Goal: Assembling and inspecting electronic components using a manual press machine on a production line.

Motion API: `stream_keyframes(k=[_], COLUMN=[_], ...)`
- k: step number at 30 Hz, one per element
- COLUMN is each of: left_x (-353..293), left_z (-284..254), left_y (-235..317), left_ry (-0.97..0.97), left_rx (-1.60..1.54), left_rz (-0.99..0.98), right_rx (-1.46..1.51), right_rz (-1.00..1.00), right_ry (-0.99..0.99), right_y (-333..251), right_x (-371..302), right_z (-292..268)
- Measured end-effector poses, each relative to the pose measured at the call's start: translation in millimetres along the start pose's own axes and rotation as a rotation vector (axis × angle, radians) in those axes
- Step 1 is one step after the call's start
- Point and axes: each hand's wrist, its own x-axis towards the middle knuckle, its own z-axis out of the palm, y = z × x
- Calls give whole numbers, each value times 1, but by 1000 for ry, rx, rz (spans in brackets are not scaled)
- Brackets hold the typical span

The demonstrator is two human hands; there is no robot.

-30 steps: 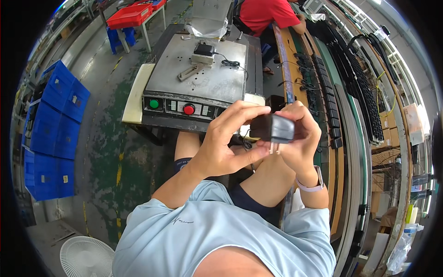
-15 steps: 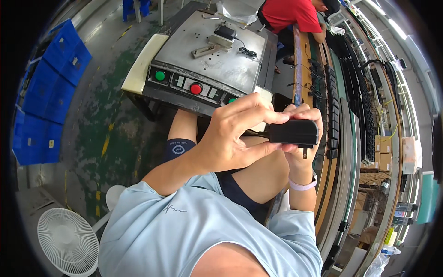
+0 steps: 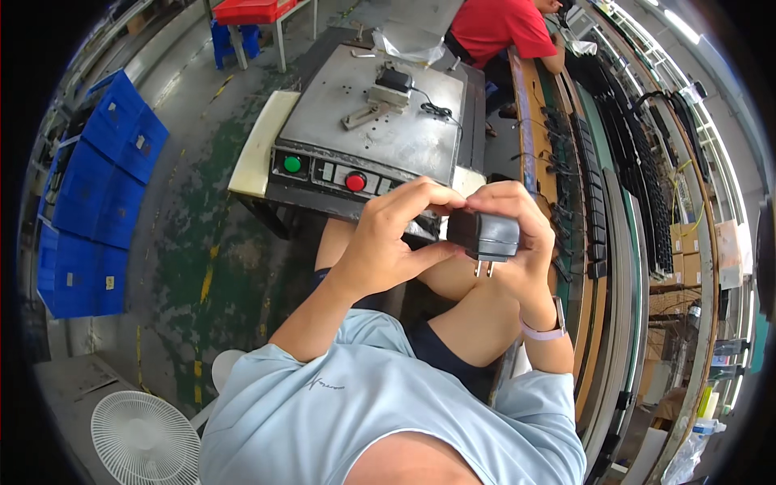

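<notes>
A black plug-in power adapter (image 3: 483, 234) with two metal prongs pointing down is held in front of my chest, above my knees. My left hand (image 3: 388, 242) grips its left end with thumb below and fingers curled over the top. My right hand (image 3: 517, 234) wraps around its right side from behind. A pale watch band (image 3: 543, 330) is on my right wrist. Just beyond my hands is a grey metal machine table (image 3: 380, 129) with a green button (image 3: 292, 164) and a red button (image 3: 355, 182) on its front panel.
On the machine top sit a small fixture with another black adapter (image 3: 394, 81) and its cord. A long workbench (image 3: 614, 210) with several black cables runs along the right. A person in a red shirt (image 3: 497, 28) sits beyond. Blue crates (image 3: 89, 202) stand left, a white fan (image 3: 145, 440) lower left.
Both hands with the adapter have stayed together and turned it slightly, so the prongs now point down. The head camera has shifted, bringing the machine table nearer the centre.
</notes>
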Motion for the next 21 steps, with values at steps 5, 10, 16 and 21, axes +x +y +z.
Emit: stream_keyframes(k=[5, 10, 16, 21], left_x=[24, 83, 154, 159], left_z=[-39, -120, -131, -140], left_y=[-64, -197, -274, -276], left_ry=[31, 229, 50, -127], left_rx=[125, 247, 283, -6], left_rz=[-142, -440, -115, -133], right_rx=[447, 527, 428, 306], right_rz=[254, 405, 729, 820], right_ry=[419, 295, 305, 288], right_y=[17, 66, 141, 198], right_x=[13, 33, 57, 82], right_z=[-15, -67, -82, -49])
